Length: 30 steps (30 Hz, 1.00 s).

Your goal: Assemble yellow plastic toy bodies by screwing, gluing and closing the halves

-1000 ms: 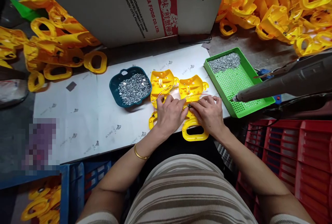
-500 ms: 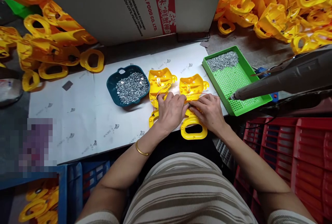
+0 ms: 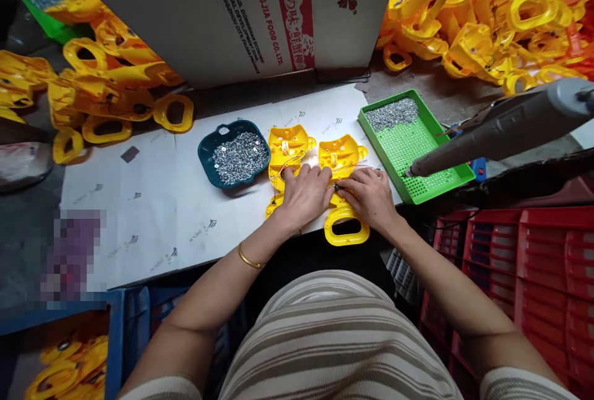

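Observation:
Two yellow plastic shell halves with handle loops lie side by side on the white board, thin wires running inside them. Over the right yellow shell, my left hand and my right hand meet with fingertips close together. Both hands have bent fingers pinched at a small dark part in the shell, too small to name. The left yellow shell lies beside my left hand, partly hidden under it. The handle loop of the right shell sticks out toward me past the board's edge.
A dark green dish of small metal screws stands left of the shells. On the right, a green tray holds more screws, with a grey electric screwdriver above it. A large carton blocks the back; yellow shells are piled behind.
The view has shifted slightly, so the surroundings appear displaced. Both hands stay at the right shell, with only small finger movement.

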Each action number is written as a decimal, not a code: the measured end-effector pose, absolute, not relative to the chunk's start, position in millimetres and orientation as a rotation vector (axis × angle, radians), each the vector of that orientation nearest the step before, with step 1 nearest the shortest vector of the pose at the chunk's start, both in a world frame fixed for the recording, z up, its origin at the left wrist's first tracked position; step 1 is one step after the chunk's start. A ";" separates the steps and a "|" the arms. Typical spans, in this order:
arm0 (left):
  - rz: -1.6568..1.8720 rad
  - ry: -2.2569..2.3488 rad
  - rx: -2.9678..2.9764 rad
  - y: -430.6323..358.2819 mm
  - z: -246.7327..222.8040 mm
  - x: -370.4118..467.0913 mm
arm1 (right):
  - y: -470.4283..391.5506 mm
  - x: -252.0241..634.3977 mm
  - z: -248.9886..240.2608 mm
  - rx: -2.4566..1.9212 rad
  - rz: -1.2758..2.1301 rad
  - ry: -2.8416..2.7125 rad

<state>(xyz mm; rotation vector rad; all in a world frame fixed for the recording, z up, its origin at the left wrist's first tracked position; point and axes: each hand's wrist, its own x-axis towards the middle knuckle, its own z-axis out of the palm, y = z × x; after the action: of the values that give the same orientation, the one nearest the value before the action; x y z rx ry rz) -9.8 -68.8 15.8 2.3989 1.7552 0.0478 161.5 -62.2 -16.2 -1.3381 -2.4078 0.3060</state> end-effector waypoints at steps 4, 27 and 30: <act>0.029 1.769 2.321 -67.5 18.9 -10.3 | -59.8 164.1 -17.8 -1.309 0.341 -2.394; 0.224 1.777 2.395 -76.8 7.6 -12.3 | -70.5 154.2 -21.3 -1.326 -0.102 -2.431; 0.202 1.767 2.386 -75.9 11.1 -12.6 | -71.2 156.1 -25.4 -1.342 -0.040 -2.411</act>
<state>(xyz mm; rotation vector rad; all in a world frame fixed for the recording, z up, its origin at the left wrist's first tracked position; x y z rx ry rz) -12.6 -75.9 11.1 2.3857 1.7666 0.2024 156.1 -71.2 -25.4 -1.3419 -2.4109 -0.0404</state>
